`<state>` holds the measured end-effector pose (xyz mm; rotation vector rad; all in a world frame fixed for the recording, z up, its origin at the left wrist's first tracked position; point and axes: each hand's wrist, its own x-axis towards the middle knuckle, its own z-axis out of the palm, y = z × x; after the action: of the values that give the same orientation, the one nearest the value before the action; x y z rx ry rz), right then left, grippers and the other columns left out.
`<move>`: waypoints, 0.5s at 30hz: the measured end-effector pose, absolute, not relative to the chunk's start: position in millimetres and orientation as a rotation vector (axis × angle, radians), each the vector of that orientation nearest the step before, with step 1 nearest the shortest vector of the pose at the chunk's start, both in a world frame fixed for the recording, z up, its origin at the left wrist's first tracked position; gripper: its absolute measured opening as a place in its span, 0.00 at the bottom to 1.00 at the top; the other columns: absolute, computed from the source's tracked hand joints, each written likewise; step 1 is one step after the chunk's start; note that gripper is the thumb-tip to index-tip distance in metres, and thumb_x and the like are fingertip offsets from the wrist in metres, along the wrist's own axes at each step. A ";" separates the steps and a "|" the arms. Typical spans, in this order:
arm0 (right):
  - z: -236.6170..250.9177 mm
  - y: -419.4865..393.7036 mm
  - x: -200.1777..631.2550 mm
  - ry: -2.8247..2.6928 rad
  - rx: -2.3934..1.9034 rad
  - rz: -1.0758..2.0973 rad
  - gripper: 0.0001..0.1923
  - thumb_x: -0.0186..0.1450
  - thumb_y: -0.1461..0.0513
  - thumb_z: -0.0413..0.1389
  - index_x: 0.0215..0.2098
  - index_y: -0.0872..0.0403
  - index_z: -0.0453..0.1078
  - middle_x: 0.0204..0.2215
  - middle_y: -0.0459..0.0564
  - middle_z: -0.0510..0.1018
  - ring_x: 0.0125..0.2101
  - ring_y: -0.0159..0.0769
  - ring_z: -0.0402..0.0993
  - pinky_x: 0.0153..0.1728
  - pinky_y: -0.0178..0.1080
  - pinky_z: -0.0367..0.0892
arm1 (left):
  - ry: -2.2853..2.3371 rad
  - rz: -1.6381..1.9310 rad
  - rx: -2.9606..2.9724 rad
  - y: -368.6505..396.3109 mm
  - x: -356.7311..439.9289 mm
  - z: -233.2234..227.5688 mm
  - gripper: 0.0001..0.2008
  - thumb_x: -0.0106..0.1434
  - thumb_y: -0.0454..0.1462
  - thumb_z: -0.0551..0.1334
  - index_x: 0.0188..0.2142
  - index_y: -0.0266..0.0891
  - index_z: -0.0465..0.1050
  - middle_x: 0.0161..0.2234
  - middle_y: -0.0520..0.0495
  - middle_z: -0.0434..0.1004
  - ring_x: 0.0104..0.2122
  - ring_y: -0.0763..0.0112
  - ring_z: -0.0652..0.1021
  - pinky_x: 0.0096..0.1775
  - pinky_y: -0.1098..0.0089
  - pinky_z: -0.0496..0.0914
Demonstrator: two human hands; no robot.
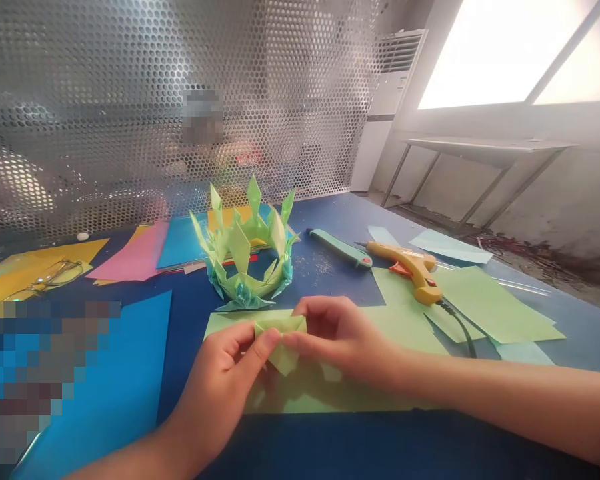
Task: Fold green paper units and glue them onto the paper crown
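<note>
A small folded piece of light green paper (284, 360) is pinched between my two hands, its lower end tapering downward. My left hand (225, 373) grips its left side, thumb in front. My right hand (337, 337) pinches its upper right side, thumb close to the left thumb. Under both hands lies a larger light green sheet (325, 397) on the blue table. Just beyond them stands a folded paper crown (240, 243), green with tall diamond-shaped points and teal pieces around its base. Fingers hide part of the folded paper.
Right of the crown lie a green utility knife (341, 249) and a yellow glue gun (410, 263) with a black cord. Green sheets (495, 303) spread beyond. At left are a blue sheet (130, 373), pink paper (133, 253) and glasses (45, 280). A perforated metal screen (105, 100) closes the back.
</note>
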<state>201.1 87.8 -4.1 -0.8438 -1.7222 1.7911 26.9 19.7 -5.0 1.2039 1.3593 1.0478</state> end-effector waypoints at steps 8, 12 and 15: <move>-3.8 83.9 206.1 -1.682 -0.884 1.842 0.25 0.53 0.46 0.69 0.24 0.55 0.64 0.18 0.42 0.73 0.19 0.26 0.67 0.17 0.27 0.57 | 1.437 1.002 1.311 16.1 29.1 -5.1 0.21 0.63 0.51 0.61 0.21 0.40 0.69 0.22 0.51 0.73 0.24 0.69 0.72 0.25 0.74 0.65; -1.8 80.8 207.2 -1.713 -0.893 1.816 0.25 0.55 0.45 0.68 0.24 0.55 0.65 0.19 0.44 0.74 0.19 0.25 0.64 0.19 0.29 0.59 | 1.405 1.005 1.297 13.7 32.0 -0.9 0.18 0.62 0.49 0.64 0.23 0.40 0.74 0.22 0.52 0.73 0.24 0.70 0.72 0.25 0.75 0.66; -0.7 80.0 208.1 -1.856 -0.844 1.594 0.23 0.59 0.47 0.66 0.23 0.55 0.66 0.18 0.43 0.73 0.19 0.26 0.63 0.20 0.30 0.61 | 1.416 1.025 1.278 13.1 32.2 0.5 0.17 0.61 0.49 0.65 0.22 0.41 0.75 0.21 0.52 0.72 0.24 0.70 0.71 0.24 0.75 0.66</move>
<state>208.1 80.0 -0.7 -0.8444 -1.8560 1.5943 32.2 13.1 0.5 1.2783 1.4156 1.0247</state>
